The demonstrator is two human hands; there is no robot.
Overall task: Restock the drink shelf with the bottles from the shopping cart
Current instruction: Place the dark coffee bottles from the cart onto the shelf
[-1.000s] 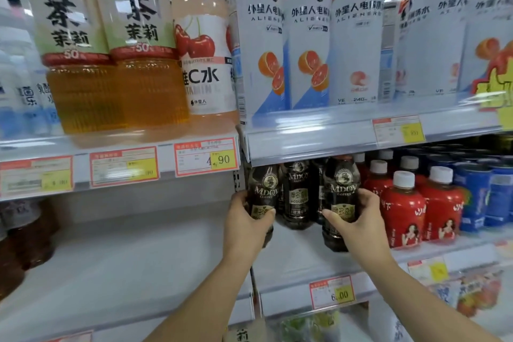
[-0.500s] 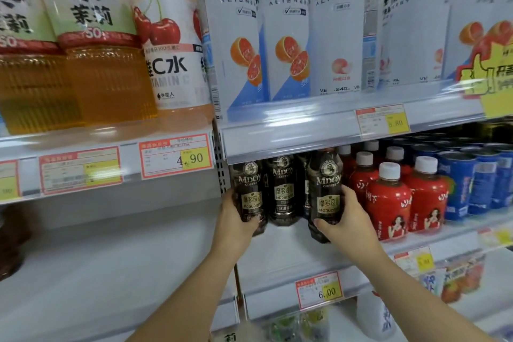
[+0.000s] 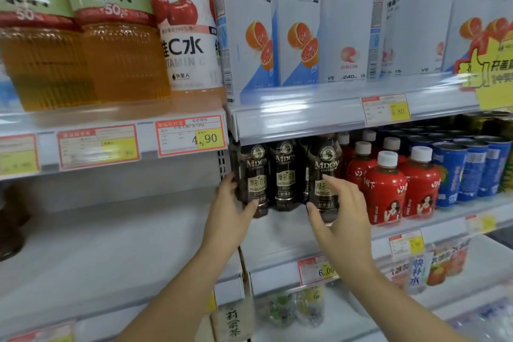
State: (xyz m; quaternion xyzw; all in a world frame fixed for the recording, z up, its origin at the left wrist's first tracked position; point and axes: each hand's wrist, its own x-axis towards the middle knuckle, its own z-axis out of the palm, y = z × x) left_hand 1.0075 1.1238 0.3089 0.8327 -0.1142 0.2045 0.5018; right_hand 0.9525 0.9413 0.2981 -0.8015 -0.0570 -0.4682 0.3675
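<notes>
Coffee bottles (image 3: 286,175), dark and glossy with round shoulders, stand three abreast on a smooth white shelf (image 3: 280,233). The left hand (image 3: 230,214) clasps the leftmost. The right hand (image 3: 342,219), fingers splayed, fronts the rightmost. To the right and further back stand bulbous red bottles (image 3: 385,191) and blue cans (image 3: 455,172).

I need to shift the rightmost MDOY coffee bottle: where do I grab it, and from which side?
Take the rightmost MDOY coffee bottle round its labelled mid-body, from the front. It stands upright, its top tucked under the upper shelf, with the middle coffee bottle and red bottles close on either side.
</notes>
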